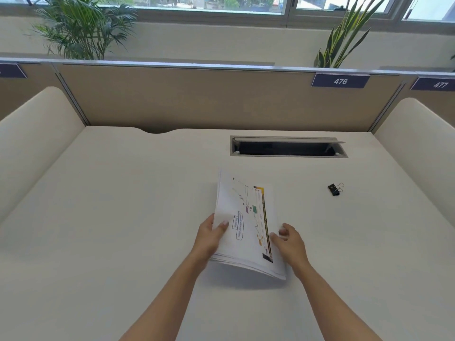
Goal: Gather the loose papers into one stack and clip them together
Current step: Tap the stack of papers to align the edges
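Note:
A stack of white papers point(246, 217), the top sheet printed with a coloured diagram, is lifted off the desk at its near end and casts a shadow below. My left hand point(210, 236) grips the stack's left edge, thumb on top. My right hand point(289, 241) is at the stack's right edge with fingers loosely curved; it looks blurred, and whether it grips the paper is unclear. A black binder clip point(334, 189) with silver handles lies on the desk to the right, well apart from both hands.
The cream desk point(110, 217) has a cable slot with an open flap point(288, 146) at the back. Rounded side dividers point(37, 134) stand left and right, with a beige back partition point(197, 99) labelled 476. Plants stand behind it.

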A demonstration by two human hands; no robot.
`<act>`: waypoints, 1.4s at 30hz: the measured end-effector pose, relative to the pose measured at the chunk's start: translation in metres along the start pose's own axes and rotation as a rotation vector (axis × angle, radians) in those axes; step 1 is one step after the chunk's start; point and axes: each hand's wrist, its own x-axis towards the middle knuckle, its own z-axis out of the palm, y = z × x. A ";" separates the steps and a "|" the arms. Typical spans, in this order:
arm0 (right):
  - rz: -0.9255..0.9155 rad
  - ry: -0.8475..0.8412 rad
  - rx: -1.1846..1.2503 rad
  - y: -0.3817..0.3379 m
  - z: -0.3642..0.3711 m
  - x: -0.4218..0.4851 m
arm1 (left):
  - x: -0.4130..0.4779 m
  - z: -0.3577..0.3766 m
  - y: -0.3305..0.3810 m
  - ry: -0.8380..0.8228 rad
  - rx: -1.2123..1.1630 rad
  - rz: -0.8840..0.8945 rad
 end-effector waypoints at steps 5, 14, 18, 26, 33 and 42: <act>0.198 -0.285 0.213 -0.018 -0.005 0.004 | -0.012 0.000 0.026 -0.083 -0.128 0.055; 0.403 -0.539 0.627 -0.023 0.001 -0.013 | -0.019 -0.008 0.044 -0.161 -0.149 0.083; 0.265 -0.381 0.624 -0.019 -0.002 -0.013 | -0.020 -0.017 0.040 -0.139 -0.128 0.076; -0.102 -0.101 0.562 -0.034 -0.009 -0.027 | -0.017 -0.027 0.029 -0.064 -0.066 0.053; -0.265 -0.047 0.575 -0.044 -0.008 -0.043 | -0.020 -0.009 0.037 0.183 -0.125 0.283; -0.407 0.010 0.609 -0.051 -0.004 -0.055 | -0.035 0.009 0.045 0.256 -0.191 0.514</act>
